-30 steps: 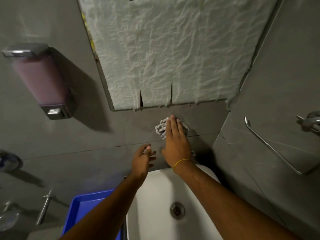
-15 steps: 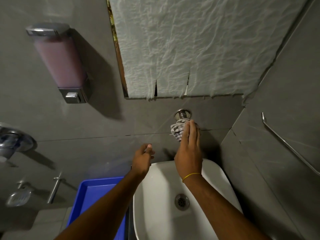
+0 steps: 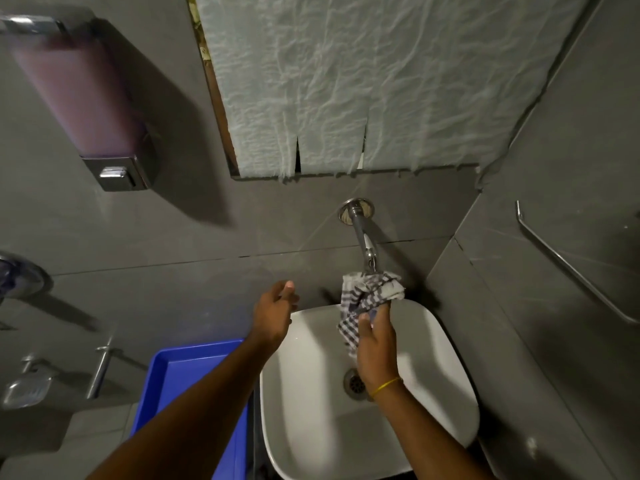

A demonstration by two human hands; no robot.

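The checked cloth [image 3: 367,298] is bunched against the tip of the tap [image 3: 361,233], above the sink [image 3: 450,362]. The right hand [image 3: 377,344] grips its lower part, fingers curled round it. The left hand [image 3: 273,313] hovers loosely spread near the wall, beyond the blue tray [image 3: 180,372].

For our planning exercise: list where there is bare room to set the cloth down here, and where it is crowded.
Free: the basin floor between drain and near rim; the blue tray left of it. Crowded: under the tap, where the right hand holds the cloth.
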